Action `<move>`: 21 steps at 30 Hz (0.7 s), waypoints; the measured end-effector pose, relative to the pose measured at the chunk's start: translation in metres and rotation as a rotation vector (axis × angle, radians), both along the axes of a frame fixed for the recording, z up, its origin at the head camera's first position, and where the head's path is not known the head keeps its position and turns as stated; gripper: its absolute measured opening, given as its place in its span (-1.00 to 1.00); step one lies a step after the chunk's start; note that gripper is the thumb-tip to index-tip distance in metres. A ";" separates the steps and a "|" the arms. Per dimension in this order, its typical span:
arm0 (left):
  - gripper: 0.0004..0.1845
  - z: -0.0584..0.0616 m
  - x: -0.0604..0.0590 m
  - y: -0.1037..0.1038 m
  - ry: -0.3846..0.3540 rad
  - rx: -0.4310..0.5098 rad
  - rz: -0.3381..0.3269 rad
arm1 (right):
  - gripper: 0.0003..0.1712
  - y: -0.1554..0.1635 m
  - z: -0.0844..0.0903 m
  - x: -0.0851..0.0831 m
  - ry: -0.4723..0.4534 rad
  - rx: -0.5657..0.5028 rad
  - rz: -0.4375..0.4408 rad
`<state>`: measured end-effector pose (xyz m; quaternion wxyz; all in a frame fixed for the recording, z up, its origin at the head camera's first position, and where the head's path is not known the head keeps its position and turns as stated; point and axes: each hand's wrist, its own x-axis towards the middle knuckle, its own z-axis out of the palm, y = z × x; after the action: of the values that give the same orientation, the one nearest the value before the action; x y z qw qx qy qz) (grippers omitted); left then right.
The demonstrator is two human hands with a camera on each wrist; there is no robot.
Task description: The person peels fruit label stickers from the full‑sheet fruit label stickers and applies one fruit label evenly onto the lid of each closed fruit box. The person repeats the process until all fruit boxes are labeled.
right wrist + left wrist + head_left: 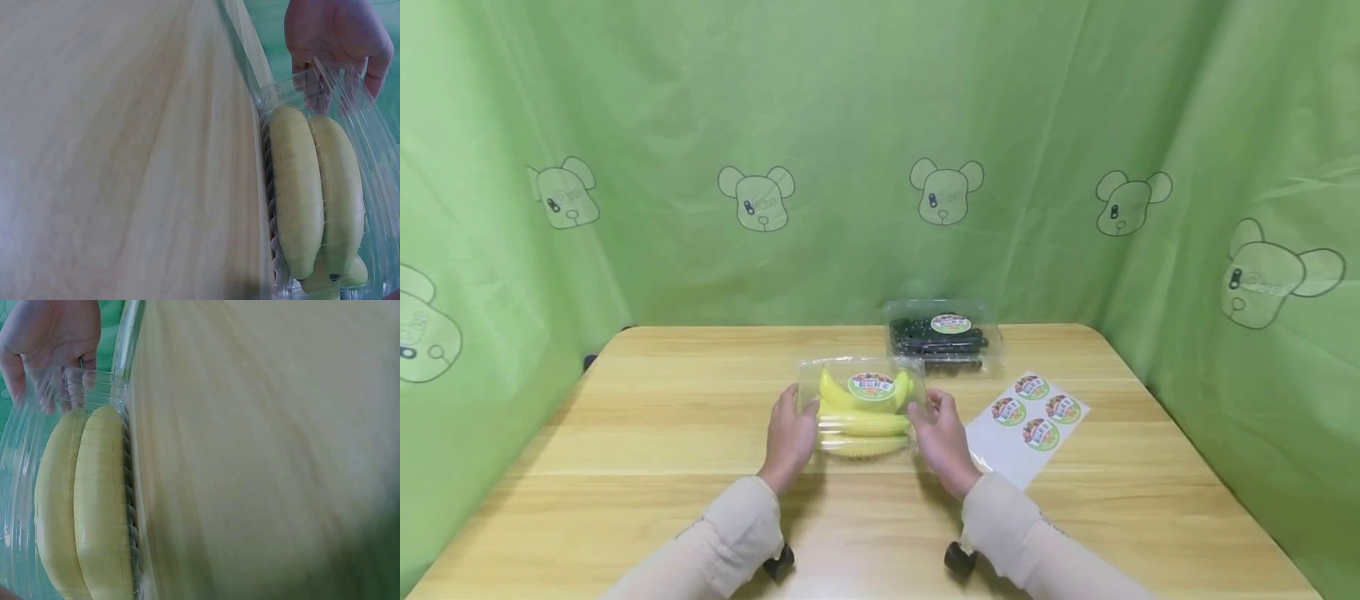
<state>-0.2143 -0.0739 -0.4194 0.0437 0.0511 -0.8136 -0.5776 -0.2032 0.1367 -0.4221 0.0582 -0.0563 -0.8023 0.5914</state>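
A clear plastic fruit box (808, 375) sits low at the middle of the table, its lid closed. Inside lie several yellow bananas (868, 423), and a round printed sticker (872, 387) is on the lid. My left hand (792, 440) grips the box's left end, thumb on top. At the opposite end my right hand (946, 442) holds it the same way. The left wrist view shows the right hand (53, 331) with its fingertips behind the clear plastic; the right wrist view shows the left hand (337, 28) likewise. Whether the box's underside touches the table cannot be told.
Behind, slightly right, stands another clear box (992, 337) with dark grapes (925, 337) and a similar sticker (951, 323). A white sheet (1000, 454) bearing several round stickers lies right of my right hand. Green curtains (850, 125) surround the wooden table (662, 417).
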 end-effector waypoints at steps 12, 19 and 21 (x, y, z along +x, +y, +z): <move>-0.35 0.003 0.002 -0.001 -0.004 0.020 -0.004 | -0.40 -0.001 0.001 0.001 0.033 0.037 -0.002; -0.33 0.005 0.002 -0.002 -0.033 0.028 -0.005 | -0.38 0.000 0.003 0.002 0.047 0.034 0.008; -0.33 0.006 0.002 -0.002 -0.028 0.027 -0.004 | -0.37 0.000 0.004 0.002 0.050 0.036 0.011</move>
<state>-0.2118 -0.0764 -0.4137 0.0303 0.0581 -0.8062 -0.5879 -0.2010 0.1364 -0.4176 0.0760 -0.0358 -0.8116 0.5782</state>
